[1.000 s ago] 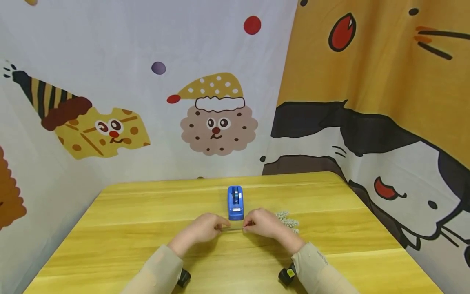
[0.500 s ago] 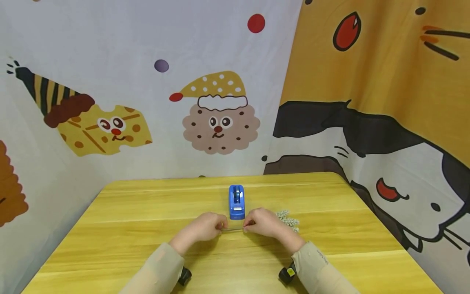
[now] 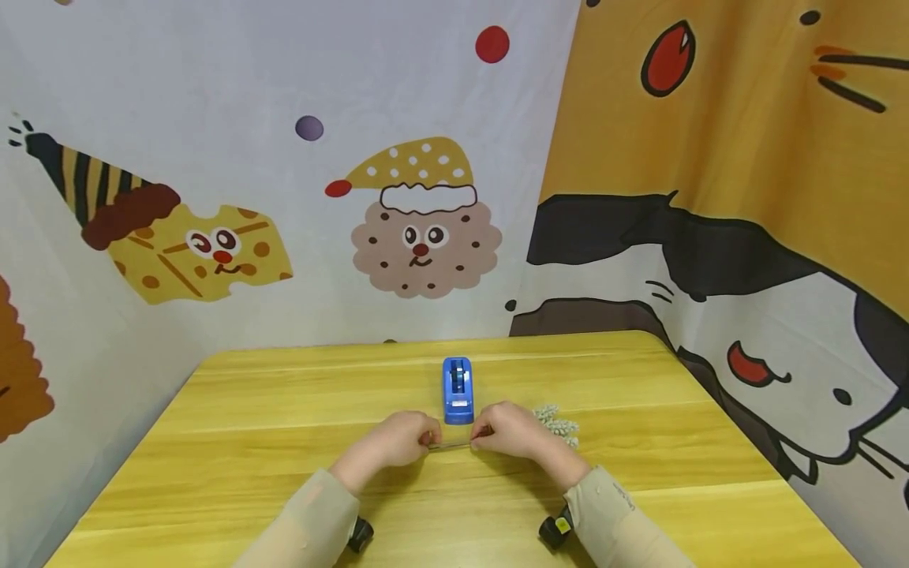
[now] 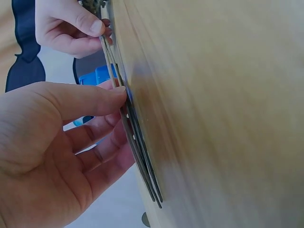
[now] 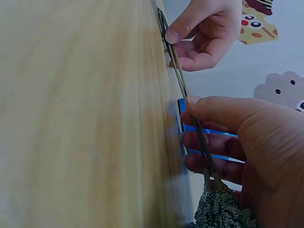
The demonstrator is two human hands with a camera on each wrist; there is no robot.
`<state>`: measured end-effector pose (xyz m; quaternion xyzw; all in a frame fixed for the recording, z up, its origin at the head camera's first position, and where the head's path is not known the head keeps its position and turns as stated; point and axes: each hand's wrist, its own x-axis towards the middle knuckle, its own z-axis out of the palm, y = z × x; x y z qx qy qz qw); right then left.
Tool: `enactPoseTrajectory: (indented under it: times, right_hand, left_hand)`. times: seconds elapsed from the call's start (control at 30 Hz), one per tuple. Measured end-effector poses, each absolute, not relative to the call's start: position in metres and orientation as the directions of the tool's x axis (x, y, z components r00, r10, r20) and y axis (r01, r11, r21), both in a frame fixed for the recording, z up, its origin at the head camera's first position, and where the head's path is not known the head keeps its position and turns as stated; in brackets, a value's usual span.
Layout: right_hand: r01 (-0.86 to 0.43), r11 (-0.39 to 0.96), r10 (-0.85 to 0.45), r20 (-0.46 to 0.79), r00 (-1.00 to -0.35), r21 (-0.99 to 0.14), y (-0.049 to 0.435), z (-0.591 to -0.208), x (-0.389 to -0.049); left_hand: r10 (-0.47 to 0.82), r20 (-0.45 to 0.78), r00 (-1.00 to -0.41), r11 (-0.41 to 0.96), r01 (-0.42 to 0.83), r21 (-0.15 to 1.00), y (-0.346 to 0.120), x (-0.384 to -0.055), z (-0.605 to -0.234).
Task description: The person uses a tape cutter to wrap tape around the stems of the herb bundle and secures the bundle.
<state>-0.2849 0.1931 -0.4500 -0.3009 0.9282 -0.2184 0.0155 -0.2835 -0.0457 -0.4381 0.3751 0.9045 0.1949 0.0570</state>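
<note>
A small bunch of thin-stemmed sprigs runs between the two hands, low over the table. Its green-grey, beaded flower heads lie beyond the right hand, and in the head view they show to the right of that wrist. The left hand pinches the bare stems between thumb and fingers, with the dark stem ends sticking out past it. Closer to the heads, the right hand pinches the same stems between thumb and fingertips. A short stretch of stem spans the gap between the hands.
A blue tape dispenser stands upright on the wood-grain table, just behind the gap between the hands. A white and yellow cartoon-print curtain hangs behind the table. Black wrist cameras sit below both sleeves.
The left thumb and fingers have drawn back from a more stretched-out position and closed on the stems. The left end of the stems sits slightly lower. The right hand stays nearly still.
</note>
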Motion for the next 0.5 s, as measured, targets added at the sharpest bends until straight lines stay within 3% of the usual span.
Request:
enactPoseTrajectory:
  times: [0.5]
  right_hand:
    - [-0.578, 0.696, -0.589, 0.124, -0.799, -0.426, 0.1938, -0.4469, -0.2859]
  left_hand:
    - [0.684, 0.01, -0.73, 0.661, 0.625, 0.416, -0.0485, -0.2842, -0.4341]
